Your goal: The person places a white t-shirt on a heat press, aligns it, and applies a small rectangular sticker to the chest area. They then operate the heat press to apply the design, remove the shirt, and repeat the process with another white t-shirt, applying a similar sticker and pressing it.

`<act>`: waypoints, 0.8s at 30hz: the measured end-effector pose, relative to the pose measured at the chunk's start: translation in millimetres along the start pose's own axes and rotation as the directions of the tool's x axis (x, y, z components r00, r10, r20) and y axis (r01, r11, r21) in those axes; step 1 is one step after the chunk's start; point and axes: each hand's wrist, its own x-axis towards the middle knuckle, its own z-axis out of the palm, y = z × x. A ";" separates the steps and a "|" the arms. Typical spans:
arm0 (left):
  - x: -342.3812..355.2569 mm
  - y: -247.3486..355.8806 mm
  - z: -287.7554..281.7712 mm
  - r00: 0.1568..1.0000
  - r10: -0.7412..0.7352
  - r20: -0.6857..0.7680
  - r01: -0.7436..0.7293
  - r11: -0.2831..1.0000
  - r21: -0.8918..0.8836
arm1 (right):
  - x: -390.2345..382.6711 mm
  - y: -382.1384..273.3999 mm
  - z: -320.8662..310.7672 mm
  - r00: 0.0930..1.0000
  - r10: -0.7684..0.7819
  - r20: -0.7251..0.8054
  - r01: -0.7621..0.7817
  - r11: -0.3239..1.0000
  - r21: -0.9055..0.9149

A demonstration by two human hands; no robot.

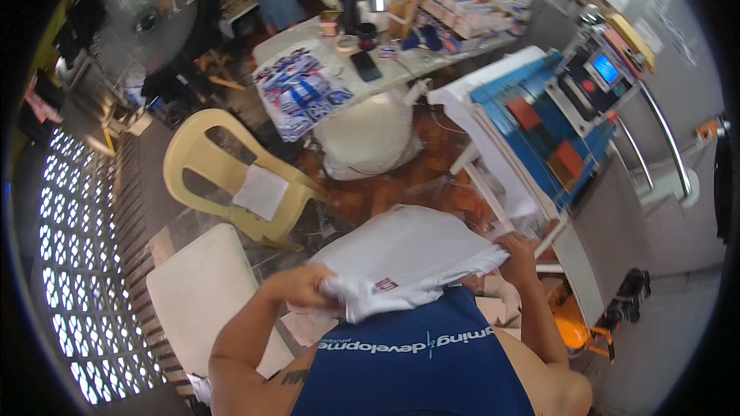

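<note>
A white garment (401,250) with a small red mark is held stretched out in front of my body, above my dark blue top. My left hand (312,289) grips its near left end, where the fabric is bunched. My right hand (515,250) is closed on its right edge, close to the white frame of the blue-bedded press machine (486,108).
Left are a yellow plastic chair (200,169) holding white sheets, a cream padded board (196,293) and a fan (146,19). Ahead stands a cluttered table (393,65) with printed sheets, a phone and boxes; a person's legs (274,0) show behind. An orange object (570,331) sits low right.
</note>
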 end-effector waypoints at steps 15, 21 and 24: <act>268.7 309.0 66.9 0.418 0.782 -0.463 -0.396 0.615 0.681 | -213.3 51.6 -435.7 0.754 0.027 -0.657 -0.518 0.640 -0.568; 445.1 481.6 147.5 -0.018 0.911 -0.412 -0.440 0.363 0.821 | -228.0 97.9 -649.5 0.432 0.009 -0.902 -0.552 0.794 -0.256; 458.9 510.5 171.2 -0.066 0.939 -0.337 -0.595 0.234 0.769 | -276.8 91.1 -679.7 0.377 -0.018 -0.926 -0.489 0.845 -0.215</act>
